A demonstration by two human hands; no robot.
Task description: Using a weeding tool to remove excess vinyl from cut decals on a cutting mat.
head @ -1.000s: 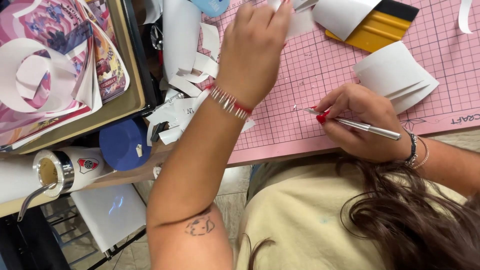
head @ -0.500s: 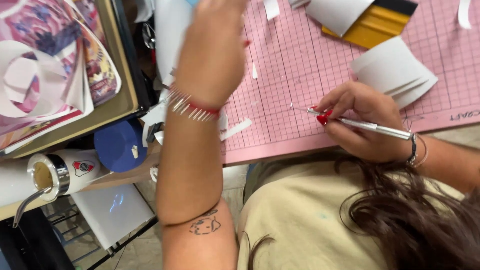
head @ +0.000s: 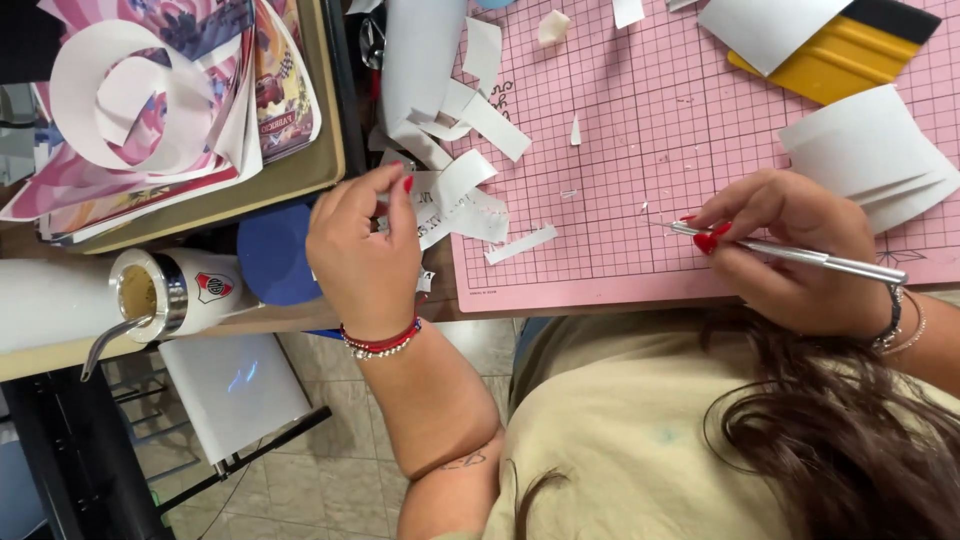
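My right hand [head: 790, 250] holds a thin silver craft knife [head: 800, 256] like a pen, its tip resting on the pink gridded cutting mat [head: 640, 130] near the mat's front edge. My left hand [head: 365, 250] is off the mat's left side, fingers pinched on a small white paper scrap [head: 432, 200] beside a heap of white offcuts [head: 470, 190]. Tiny white slivers dot the mat around the knife tip.
A yellow and black squeegee [head: 835, 50] and folded white sheets [head: 865, 150] lie at the mat's right. Curled printed sheets fill a tray [head: 300, 170] at left. A white cup with a metal straw [head: 165, 295] and a blue round lid [head: 275, 255] sit near the table edge.
My left hand has drawn back from the top of the mat to its left edge and now pinches a scrap. The right hand with the knife has barely moved.
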